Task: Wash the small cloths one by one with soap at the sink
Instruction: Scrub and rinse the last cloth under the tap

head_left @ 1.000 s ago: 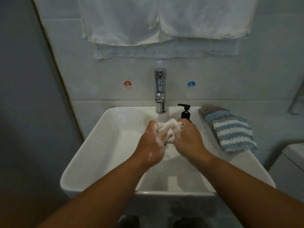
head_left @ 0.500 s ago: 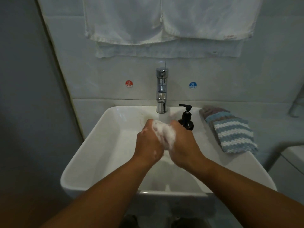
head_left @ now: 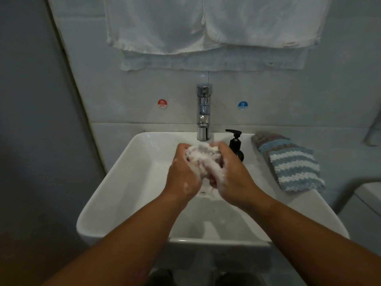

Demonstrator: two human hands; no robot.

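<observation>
Lathering one small cloth (head_left: 203,159) over the sink (head_left: 123,182), just below the tap (head_left: 203,112). Left hand (head_left: 183,174) and right hand (head_left: 233,172) curl their fingers round the sudsy bundle. Advice: rub fold against fold, turning it, low in the sink; striped cloths (head_left: 292,164) lie on its rim.

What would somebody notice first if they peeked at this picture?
Probably the two hands in the middle: the left hand and right hand grip a foamy white cloth between them, over the white sink and just below the chrome faucet. Next comes the blue-and-white striped cloth lying on the sink's right ledge, beside the black soap pump bottle.
</observation>
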